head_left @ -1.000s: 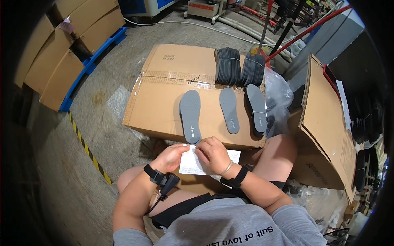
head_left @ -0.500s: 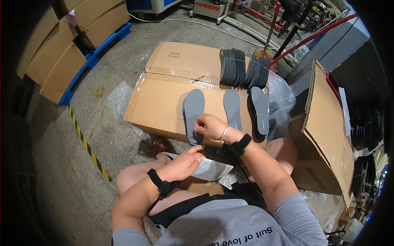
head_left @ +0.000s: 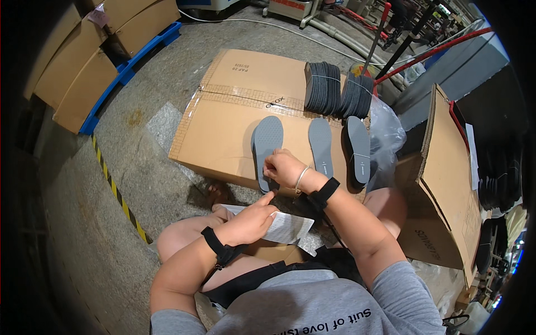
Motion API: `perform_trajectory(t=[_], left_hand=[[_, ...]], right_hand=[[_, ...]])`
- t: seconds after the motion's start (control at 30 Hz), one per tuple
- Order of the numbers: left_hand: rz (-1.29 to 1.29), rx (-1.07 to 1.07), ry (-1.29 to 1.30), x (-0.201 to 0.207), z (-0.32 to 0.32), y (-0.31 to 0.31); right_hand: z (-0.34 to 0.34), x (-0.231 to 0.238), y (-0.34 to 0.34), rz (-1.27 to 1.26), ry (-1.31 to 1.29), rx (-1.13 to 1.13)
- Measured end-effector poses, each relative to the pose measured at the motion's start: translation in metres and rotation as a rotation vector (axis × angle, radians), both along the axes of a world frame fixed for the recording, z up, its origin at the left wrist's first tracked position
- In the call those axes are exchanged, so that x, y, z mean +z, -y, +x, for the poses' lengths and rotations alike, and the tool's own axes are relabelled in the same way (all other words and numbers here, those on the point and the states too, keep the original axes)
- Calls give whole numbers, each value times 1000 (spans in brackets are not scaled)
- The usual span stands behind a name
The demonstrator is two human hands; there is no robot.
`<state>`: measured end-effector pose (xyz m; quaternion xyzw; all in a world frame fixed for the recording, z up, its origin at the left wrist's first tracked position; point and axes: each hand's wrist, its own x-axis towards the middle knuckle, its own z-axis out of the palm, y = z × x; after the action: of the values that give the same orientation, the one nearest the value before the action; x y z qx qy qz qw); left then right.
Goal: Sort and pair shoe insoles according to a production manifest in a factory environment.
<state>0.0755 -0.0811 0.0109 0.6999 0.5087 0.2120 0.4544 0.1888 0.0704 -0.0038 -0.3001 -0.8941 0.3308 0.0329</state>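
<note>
A small pile of grey insoles (head_left: 269,133) lies near the front edge of a closed cardboard carton (head_left: 218,137). Over the pile's lower half, my right hand (head_left: 286,169) has its fingers drawn together in a pinch; whatever may be between them is hidden. Below it, my left hand (head_left: 249,221) grips a white sheet with faint print (head_left: 288,228), and its index finger points up to the heel end of the insoles. To the right lies another grey insole (head_left: 320,139) with a small white mark, then a banded pair of insoles (head_left: 358,146).
Two banded bundles of dark insoles (head_left: 322,88) stand at the carton's back right. Clear plastic (head_left: 386,131) hangs beside it. An open carton (head_left: 441,206) is on the right. Stacked boxes sit on a blue pallet (head_left: 106,103) at the far left, near yellow-black floor tape (head_left: 114,190).
My left index finger has moved up against the insoles' heel end. The right hand stays pinched over the pile with only a slight shift. The whole view has shifted a little.
</note>
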Motion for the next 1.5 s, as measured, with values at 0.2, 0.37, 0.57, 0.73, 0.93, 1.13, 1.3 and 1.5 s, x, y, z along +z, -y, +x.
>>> perform_trajectory(t=[0.2, 0.37, 0.57, 0.73, 0.93, 1.13, 1.3, 1.5], left_hand=[[-24, 12, 15, 2, 0, 0], [-22, 5, 11, 2, 0, -1], [-5, 0, 11, 1, -1, -1], [-11, 12, -3, 2, 0, -2], [27, 33, -1, -2, -2, 0], [38, 26, -1, -3, -1, -3], [-86, -35, -56, 10, -1, -10], [-34, 12, 64, 2, -3, -4]], right_hand=[[0, -5, 7, 38, -60, -51], [4, -5, 7, 17, -131, -98], [-3, -12, 0, -56, -109, -178], [1, -11, 0, -33, -112, -128], [-3, -2, -1, -49, -42, -91], [-8, -9, -6, -72, 40, -151], [-15, 6, 17, 77, 128, -289], [-7, -3, 22, 169, -214, -418]])
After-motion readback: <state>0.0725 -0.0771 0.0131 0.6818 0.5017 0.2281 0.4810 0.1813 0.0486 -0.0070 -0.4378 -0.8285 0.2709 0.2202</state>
